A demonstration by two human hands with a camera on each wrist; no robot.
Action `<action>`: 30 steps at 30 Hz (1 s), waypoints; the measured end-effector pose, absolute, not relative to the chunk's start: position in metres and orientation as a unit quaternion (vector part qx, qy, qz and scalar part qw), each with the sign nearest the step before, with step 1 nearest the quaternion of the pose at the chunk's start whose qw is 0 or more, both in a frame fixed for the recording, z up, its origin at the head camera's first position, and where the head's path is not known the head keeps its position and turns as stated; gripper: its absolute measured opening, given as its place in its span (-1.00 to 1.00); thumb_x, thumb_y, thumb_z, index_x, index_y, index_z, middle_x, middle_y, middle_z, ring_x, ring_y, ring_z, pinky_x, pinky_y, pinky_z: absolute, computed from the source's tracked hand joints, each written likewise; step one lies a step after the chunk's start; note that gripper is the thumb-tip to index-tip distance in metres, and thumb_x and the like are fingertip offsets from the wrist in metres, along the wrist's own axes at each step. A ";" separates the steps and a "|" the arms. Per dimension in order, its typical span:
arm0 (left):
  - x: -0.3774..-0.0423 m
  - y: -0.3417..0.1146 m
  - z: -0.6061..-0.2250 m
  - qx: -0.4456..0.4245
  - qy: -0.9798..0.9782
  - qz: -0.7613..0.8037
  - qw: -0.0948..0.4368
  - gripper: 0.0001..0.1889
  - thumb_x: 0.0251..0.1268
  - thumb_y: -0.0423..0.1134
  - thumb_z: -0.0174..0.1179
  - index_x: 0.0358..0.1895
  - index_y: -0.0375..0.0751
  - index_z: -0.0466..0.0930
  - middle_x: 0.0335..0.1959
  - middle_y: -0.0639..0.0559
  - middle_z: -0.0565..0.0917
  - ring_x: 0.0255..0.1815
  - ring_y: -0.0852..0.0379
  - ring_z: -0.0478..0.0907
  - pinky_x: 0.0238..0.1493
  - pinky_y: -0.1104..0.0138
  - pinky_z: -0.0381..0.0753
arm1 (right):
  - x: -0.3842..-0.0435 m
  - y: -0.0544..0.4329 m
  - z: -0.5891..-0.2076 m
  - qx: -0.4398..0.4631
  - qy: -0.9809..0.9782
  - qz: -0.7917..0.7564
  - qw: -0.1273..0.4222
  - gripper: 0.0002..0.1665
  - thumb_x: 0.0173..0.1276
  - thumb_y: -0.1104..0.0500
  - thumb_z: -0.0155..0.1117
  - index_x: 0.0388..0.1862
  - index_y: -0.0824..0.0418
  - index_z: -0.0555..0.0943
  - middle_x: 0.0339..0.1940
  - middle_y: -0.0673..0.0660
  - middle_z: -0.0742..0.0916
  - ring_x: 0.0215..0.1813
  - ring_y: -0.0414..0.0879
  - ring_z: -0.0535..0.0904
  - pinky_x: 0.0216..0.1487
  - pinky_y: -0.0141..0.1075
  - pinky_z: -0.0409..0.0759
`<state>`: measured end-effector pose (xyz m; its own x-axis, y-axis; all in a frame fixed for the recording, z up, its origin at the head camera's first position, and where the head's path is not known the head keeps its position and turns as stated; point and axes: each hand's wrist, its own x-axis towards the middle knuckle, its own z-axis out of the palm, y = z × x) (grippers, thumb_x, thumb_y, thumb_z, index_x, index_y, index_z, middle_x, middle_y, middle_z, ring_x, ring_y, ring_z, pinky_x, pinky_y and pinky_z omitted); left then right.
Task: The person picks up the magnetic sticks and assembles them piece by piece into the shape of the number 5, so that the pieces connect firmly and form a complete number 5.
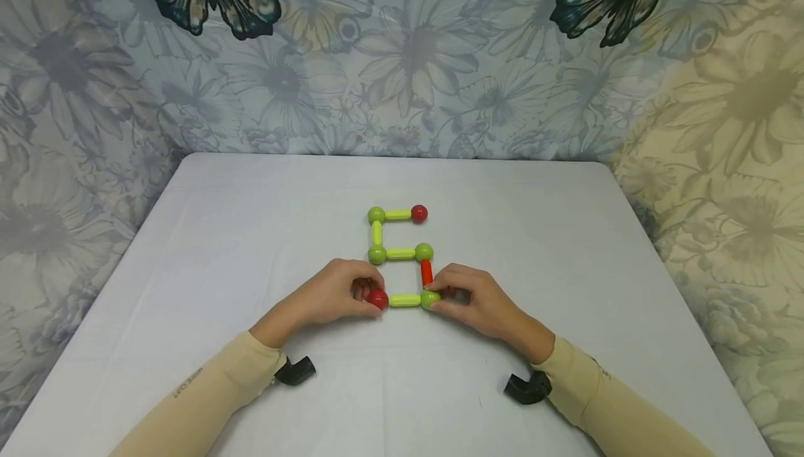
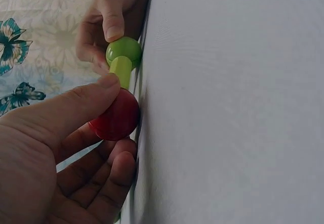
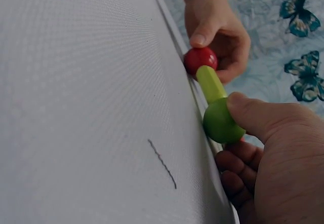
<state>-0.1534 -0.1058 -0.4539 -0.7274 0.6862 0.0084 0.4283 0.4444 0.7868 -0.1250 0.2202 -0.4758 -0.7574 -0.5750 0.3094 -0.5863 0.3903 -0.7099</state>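
Note:
A zigzag chain of balls and short rods lies on the white table, shaped like a figure 5. My left hand (image 1: 339, 292) pinches the red ball (image 2: 117, 116) at the chain's near left end between thumb and fingers. At the near right corner, my right hand (image 1: 479, 299) pinches a green ball (image 3: 223, 121). A yellow-green rod (image 1: 405, 300) joins these two balls. From the right-hand ball a red rod (image 1: 427, 272) runs up to another green ball (image 1: 424, 252). Farther back, more yellow-green rods link green balls (image 1: 377, 255) to a red ball (image 1: 419, 213) at the far end.
The white table (image 1: 264, 206) reaches back to a wall covering (image 1: 414, 59) printed with flowers and butterflies. Black curved pieces (image 1: 296, 371) stick out at both wrists. A dark thread-like mark (image 3: 162, 164) shows on the cloth near my right hand.

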 end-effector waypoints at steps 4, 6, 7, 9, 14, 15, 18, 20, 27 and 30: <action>-0.152 -0.104 -0.454 0.332 0.835 0.410 0.158 -0.68 0.18 -0.21 0.69 -0.07 0.05 0.75 -0.31 0.19 0.67 -0.31 0.16 0.59 -0.25 0.30 0.62 | -0.124 0.220 -0.476 0.347 -0.834 0.428 0.005 -0.67 0.33 0.23 0.67 0.02 -0.04 0.81 -0.11 -0.18 0.74 -0.14 -0.12 0.62 -0.13 -0.26 0.63; -0.151 -0.104 -0.454 0.330 0.836 0.410 0.159 -0.68 0.18 -0.22 0.68 -0.07 0.05 0.75 -0.32 0.19 0.67 -0.31 0.16 0.59 -0.26 0.30 0.62 | -0.125 0.220 -0.477 0.347 -0.835 0.428 0.005 -0.66 0.33 0.24 0.67 0.02 -0.05 0.81 -0.11 -0.18 0.74 -0.14 -0.13 0.62 -0.12 -0.26 0.63; -0.151 -0.104 -0.454 0.329 0.836 0.409 0.159 -0.68 0.19 -0.22 0.68 -0.07 0.05 0.75 -0.32 0.19 0.67 -0.31 0.16 0.59 -0.26 0.30 0.62 | -0.125 0.220 -0.477 0.348 -0.834 0.428 0.005 -0.66 0.33 0.24 0.67 0.02 -0.05 0.81 -0.11 -0.18 0.74 -0.14 -0.13 0.62 -0.12 -0.26 0.63; -0.151 -0.104 -0.453 0.329 0.837 0.408 0.159 -0.68 0.19 -0.22 0.68 -0.07 0.05 0.75 -0.32 0.19 0.67 -0.31 0.16 0.59 -0.26 0.30 0.62 | -0.125 0.220 -0.477 0.349 -0.833 0.430 0.005 -0.66 0.34 0.24 0.66 0.03 -0.05 0.81 -0.10 -0.18 0.74 -0.14 -0.12 0.62 -0.12 -0.25 0.64; -0.151 -0.104 -0.453 0.331 0.837 0.406 0.156 -0.68 0.19 -0.22 0.68 -0.06 0.03 0.75 -0.32 0.19 0.66 -0.31 0.17 0.58 -0.26 0.30 0.62 | -0.126 0.221 -0.479 0.348 -0.832 0.433 0.004 -0.66 0.36 0.24 0.65 0.04 -0.07 0.81 -0.10 -0.17 0.75 -0.14 -0.12 0.62 -0.12 -0.24 0.65; -0.151 -0.104 -0.453 0.332 0.837 0.406 0.156 -0.68 0.19 -0.22 0.68 -0.06 0.04 0.75 -0.32 0.19 0.66 -0.31 0.17 0.58 -0.26 0.30 0.62 | -0.126 0.221 -0.479 0.347 -0.832 0.433 0.004 -0.66 0.36 0.24 0.65 0.05 -0.07 0.81 -0.10 -0.17 0.75 -0.14 -0.13 0.62 -0.12 -0.24 0.65; -0.151 -0.103 -0.453 0.333 0.837 0.406 0.154 -0.68 0.19 -0.22 0.68 -0.07 0.05 0.75 -0.32 0.19 0.66 -0.31 0.16 0.58 -0.26 0.30 0.61 | -0.128 0.222 -0.480 0.351 -0.830 0.432 0.007 -0.66 0.36 0.24 0.65 0.04 -0.07 0.81 -0.10 -0.17 0.75 -0.14 -0.12 0.62 -0.13 -0.23 0.65; -0.151 -0.103 -0.453 0.334 0.837 0.405 0.153 -0.68 0.18 -0.22 0.68 -0.07 0.05 0.74 -0.32 0.18 0.66 -0.31 0.16 0.58 -0.26 0.30 0.61 | -0.129 0.222 -0.479 0.352 -0.831 0.430 0.010 -0.66 0.37 0.23 0.65 0.05 -0.07 0.81 -0.11 -0.17 0.75 -0.15 -0.13 0.62 -0.13 -0.23 0.64; -0.152 -0.106 -0.452 0.338 0.839 0.398 0.149 -0.65 0.19 -0.19 0.68 -0.02 0.02 0.76 -0.31 0.18 0.66 -0.30 0.15 0.59 -0.24 0.30 0.61 | -0.128 0.222 -0.479 0.345 -0.841 0.418 0.014 -0.48 0.35 0.17 0.67 0.27 0.06 0.74 -0.09 -0.18 0.72 -0.11 -0.16 0.62 -0.09 -0.27 0.65; -0.152 -0.108 -0.448 0.335 0.843 0.396 0.144 -0.63 0.21 -0.13 0.67 0.04 -0.01 0.78 -0.27 0.18 0.68 -0.25 0.14 0.60 -0.18 0.29 0.63 | -0.128 0.221 -0.479 0.344 -0.840 0.419 0.017 -0.45 0.33 0.17 0.68 0.28 0.08 0.73 -0.08 -0.17 0.71 -0.10 -0.16 0.62 -0.08 -0.27 0.65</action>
